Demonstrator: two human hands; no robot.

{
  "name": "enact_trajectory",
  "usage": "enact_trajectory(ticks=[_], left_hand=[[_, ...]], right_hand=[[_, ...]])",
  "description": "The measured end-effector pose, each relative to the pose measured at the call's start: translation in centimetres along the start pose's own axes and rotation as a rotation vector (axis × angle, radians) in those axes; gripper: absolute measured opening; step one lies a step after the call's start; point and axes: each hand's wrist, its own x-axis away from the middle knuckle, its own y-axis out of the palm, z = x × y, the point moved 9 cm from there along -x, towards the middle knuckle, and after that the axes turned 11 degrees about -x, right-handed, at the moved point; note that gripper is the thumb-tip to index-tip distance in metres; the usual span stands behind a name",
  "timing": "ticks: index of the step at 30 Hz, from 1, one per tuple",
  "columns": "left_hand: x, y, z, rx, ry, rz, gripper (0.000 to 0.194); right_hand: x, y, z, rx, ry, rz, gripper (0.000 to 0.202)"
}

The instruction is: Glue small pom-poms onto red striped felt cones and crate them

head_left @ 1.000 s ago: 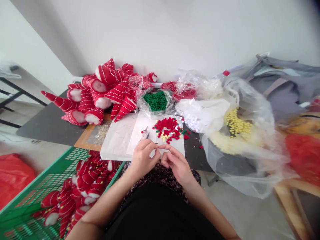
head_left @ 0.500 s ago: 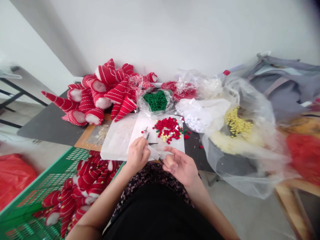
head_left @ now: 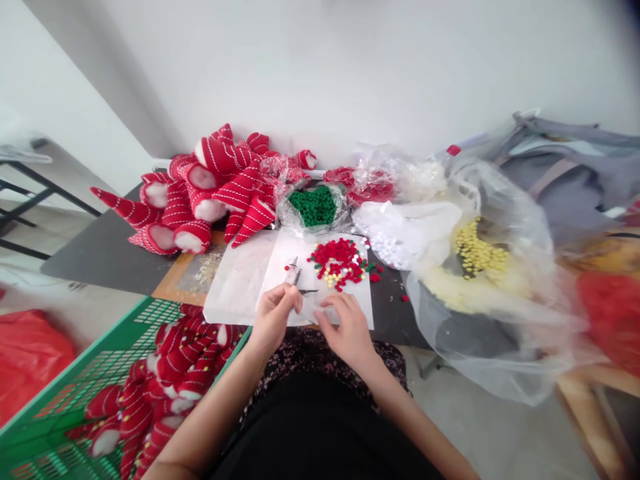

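Note:
My left hand (head_left: 277, 312) is closed at the front edge of the white sheets, its thumb against its bent fingers; what it grips, if anything, I cannot make out. Just beyond its fingertips lies a small pointed tool (head_left: 297, 275), its kind unclear, with a red pompom (head_left: 287, 268) beside the tip. A thin dark pointed piece (head_left: 309, 291) shows right of the fingers. My right hand (head_left: 347, 328) hovers over the sheet's front edge, palm down, thumb and fingers apart with nothing visible between them. Ahead of it lie loose red, yellow, white and green pompoms (head_left: 340, 260).
Stuffed red striped cones (head_left: 215, 177) are heaped at the back left. Bags of green pompoms (head_left: 313, 205), white pompoms (head_left: 390, 243) and yellow pompoms (head_left: 480, 250) stand behind and right. A green crate (head_left: 60, 387) with decorated cones sits lower left.
My right hand has turned from palm up to palm down and moved slightly left. A pale strip seen between the hands no longer shows clearly. My left hand has shifted slightly.

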Motion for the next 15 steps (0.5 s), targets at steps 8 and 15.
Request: enact_trajectory(ticks=[8, 15], left_hand=[[-1.6, -10.3, -2.1, -0.348, -0.043, 0.376, 0.036], [-3.0, -12.8, -3.7, -0.612, -0.004, 0.413, 0.031]], right_hand=[[-0.9, 7.1, 1.8, 0.59, -0.145, -0.271, 0.056], [-0.6, 2.9, 0.8, 0.086, -0.186, -0.039, 0.059]])
